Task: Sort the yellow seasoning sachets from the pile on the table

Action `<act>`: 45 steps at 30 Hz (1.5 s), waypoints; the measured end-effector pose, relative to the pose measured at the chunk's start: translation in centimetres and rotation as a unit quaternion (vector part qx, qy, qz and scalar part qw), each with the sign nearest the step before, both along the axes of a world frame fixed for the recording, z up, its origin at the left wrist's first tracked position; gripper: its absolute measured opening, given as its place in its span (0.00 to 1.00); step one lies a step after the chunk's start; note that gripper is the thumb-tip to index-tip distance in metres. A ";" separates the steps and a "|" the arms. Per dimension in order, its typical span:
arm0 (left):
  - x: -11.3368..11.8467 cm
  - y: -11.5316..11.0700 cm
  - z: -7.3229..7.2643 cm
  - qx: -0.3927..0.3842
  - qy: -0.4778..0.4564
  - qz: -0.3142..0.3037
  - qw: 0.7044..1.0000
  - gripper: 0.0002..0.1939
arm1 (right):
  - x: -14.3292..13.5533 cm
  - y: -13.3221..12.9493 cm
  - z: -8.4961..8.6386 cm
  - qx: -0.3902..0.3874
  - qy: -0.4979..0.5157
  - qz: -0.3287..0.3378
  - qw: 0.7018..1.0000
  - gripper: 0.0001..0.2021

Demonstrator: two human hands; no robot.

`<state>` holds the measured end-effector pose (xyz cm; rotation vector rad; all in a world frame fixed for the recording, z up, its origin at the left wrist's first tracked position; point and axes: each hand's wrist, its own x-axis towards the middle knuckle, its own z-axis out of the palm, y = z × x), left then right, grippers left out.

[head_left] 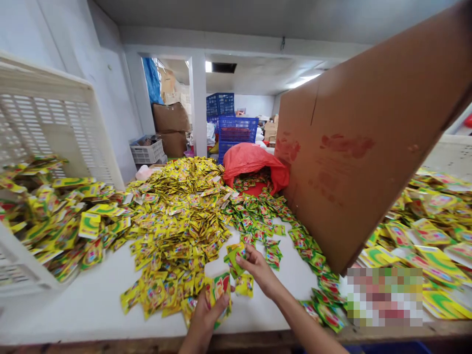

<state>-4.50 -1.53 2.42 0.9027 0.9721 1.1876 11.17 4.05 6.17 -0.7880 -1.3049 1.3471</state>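
My left hand (206, 314) grips a small printed carton (218, 286), yellow, green and red, its white flap standing up at the top. Just right of that flap, my right hand (261, 271) pinches a green sachet (233, 258) together with what looks like a yellow one behind it. Below the pinched sachets a loose yellow sachet (244, 285) lies on the white table (96, 307). A large heap of yellow sachets (177, 216) spreads beyond my left hand. Green sachets (254, 216) lie scattered past my right hand.
On the left, a tipped white crate (99, 132) spills small cartons (66, 216). A red sack (254, 160) opens toward me with green sachets inside. A tall cardboard sheet or box (350, 137) leans on the right, with more cartons (427, 241) beyond it. Blue crates (238, 129) stand behind.
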 end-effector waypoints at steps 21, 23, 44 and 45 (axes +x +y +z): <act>-0.6 -1.2 0.4 0.024 -0.008 0.020 0.999 0.23 | -1.2 -2.8 -2.6 -0.003 -0.100 0.003 0.995 0.17; -0.6 -1.3 0.5 0.021 -0.017 0.022 0.999 0.23 | -1.4 -2.9 -2.8 0.000 -0.101 -0.003 0.995 0.17; -1.7 -0.6 0.1 -0.004 0.058 -0.074 0.996 0.22 | 0.8 -2.7 3.0 0.080 -0.188 -0.020 0.979 0.12; -1.6 -0.6 0.2 0.002 0.062 -0.086 0.994 0.22 | 0.7 -2.6 3.5 0.114 -0.245 -0.013 0.963 0.09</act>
